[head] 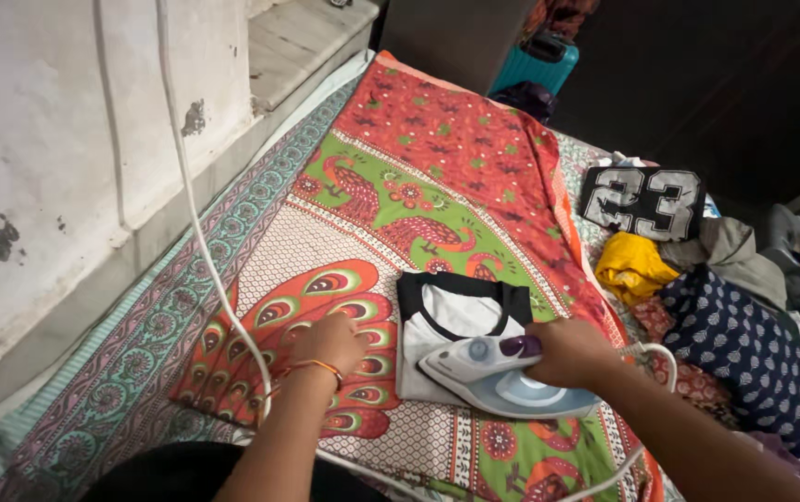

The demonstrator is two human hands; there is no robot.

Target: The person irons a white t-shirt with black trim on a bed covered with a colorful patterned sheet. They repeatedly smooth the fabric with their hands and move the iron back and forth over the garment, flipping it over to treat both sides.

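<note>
Right hand: fingers clamped around the dark handle of the iron.
Iron: white and pale blue, soleplate down on the lower part of the shirt, nose pointing toward the left hand.
Shirt: folded, white with black collar and sleeves, lying on the sheet just ahead of the person.
Left hand: resting flat on the sheet just beside the shirt's left edge, fingers together and slightly curled, holding nothing; an orange thread band sits at the wrist.
Cord: white, running down along the wall, across the sheet past the left hand; another loop shows near the right forearm.
Sheet: bright peacock print in red, green and orange, spread over the bed.
Clothes pile: heaped at the right of the bed, with a black numbered jersey, a yellow piece, a grey one and navy printed cloth.
Suitcase: teal, standing beyond the far end of the bed.
</note>
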